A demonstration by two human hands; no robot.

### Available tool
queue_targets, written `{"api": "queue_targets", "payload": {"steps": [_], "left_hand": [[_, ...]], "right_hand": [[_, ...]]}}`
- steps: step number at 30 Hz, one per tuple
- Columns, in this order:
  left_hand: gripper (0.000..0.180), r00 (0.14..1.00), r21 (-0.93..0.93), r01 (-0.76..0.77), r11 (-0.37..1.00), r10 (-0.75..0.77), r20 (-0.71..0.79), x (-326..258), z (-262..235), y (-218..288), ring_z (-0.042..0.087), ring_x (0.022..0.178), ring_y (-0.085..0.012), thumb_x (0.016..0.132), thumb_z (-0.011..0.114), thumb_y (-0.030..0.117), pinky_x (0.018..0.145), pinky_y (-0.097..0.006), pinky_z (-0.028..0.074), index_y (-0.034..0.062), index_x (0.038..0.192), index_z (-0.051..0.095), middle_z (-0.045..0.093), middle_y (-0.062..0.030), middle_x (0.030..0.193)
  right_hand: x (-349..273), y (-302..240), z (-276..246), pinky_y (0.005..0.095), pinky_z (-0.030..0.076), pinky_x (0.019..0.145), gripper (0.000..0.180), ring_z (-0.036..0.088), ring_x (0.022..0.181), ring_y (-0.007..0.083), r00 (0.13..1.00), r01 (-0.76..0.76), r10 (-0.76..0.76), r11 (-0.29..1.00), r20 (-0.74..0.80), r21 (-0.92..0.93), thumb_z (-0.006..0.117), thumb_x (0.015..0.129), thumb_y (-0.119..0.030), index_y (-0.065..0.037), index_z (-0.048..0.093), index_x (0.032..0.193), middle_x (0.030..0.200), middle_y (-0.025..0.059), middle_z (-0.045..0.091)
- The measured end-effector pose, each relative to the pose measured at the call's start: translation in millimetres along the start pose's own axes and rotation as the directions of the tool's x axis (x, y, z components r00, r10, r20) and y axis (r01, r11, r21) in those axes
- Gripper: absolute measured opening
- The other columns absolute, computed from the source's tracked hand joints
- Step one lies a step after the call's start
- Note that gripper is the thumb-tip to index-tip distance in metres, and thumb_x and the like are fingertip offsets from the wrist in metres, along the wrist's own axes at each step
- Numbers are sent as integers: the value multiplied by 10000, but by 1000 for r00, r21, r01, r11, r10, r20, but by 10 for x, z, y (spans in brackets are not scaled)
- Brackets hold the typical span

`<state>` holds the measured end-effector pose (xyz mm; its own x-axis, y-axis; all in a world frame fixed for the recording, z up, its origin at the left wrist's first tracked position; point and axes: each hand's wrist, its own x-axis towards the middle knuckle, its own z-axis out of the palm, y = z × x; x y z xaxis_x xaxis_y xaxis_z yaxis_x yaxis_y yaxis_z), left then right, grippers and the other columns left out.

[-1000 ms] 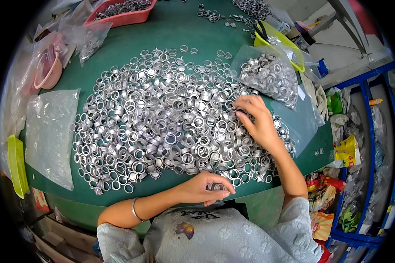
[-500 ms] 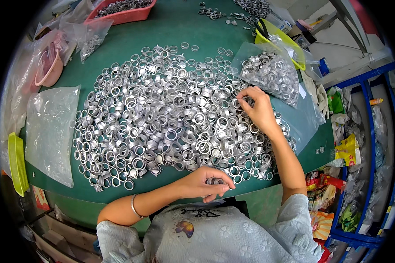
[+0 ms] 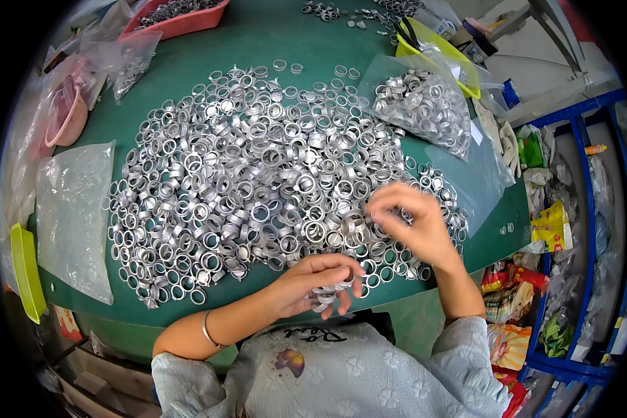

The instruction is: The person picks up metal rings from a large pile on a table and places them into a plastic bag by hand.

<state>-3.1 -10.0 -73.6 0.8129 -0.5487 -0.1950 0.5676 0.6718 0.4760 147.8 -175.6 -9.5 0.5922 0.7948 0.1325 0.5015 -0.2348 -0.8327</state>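
Note:
A wide heap of silvery metal rings spreads over the green table. Several more rings sit in my left hand, whose fingers curl round them at the table's near edge. Above the right part of the heap is my right hand, slightly blurred, thumb and fingertips brought together. Whatever is between those fingertips, if anything, I cannot make out. Beyond that hand lies a clear plastic bag filled with similar rings.
A red tray of metal parts stands at the far left, a yellow-green basket at the far right. Flat clear bags lie on the left. A pink basin is behind them. Blue shelving borders the right.
My right hand has drawn back from the heap's upper right toward me. My left hand has turned a little, showing more of the rings in it. The whole view has shifted slightly.

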Motion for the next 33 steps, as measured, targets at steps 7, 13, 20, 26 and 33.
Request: {"api": "queue_targets", "payload": {"steps": [7,13,20,26,33], "left_hand": [[239,999,0,17,1000,-17,29,23,-5,-2,623,671,-183,918,544,242,452,-231,503,52,1061,525,579,-121,966],[310,1000,11,7,1000,-7,12,29,-7,5,617,688,-167,911,556,258,470,-230,498,30,1119,526,573,-121,978],[355,1000,32,-12,999,12,17,-2,11,4,608,704,-149,915,554,307,490,-233,489,24,1128,531,570,-99,993],[396,997,-14,-52,999,53,55,18,-23,-34,604,730,-142,926,535,339,507,-243,488,32,1176,524,575,-80,996],[328,996,142,-79,987,84,-27,8,3,-20,608,633,-126,917,569,245,474,-237,480,20,1154,544,607,-75,860]], "right_hand": [[-14,222,-38,395,358,868,149,542,955,251,968,83,-216,759,-130,-646,712,710,-78,-20,629,819,958,61,621],[-52,312,-153,363,377,858,90,568,906,249,951,-68,-95,865,-295,-497,683,744,-60,-10,612,765,896,68,645],[-208,67,-45,350,436,835,62,593,881,212,995,-72,70,997,-68,-29,638,764,-26,4,629,818,894,78,657],[-283,-181,184,357,419,819,93,569,895,243,992,64,-66,998,109,22,670,758,-52,-16,634,836,866,73,625],[-306,-241,277,383,410,836,251,547,925,286,977,133,-125,991,175,-32,675,762,-86,-9,610,992,971,106,594]]}}
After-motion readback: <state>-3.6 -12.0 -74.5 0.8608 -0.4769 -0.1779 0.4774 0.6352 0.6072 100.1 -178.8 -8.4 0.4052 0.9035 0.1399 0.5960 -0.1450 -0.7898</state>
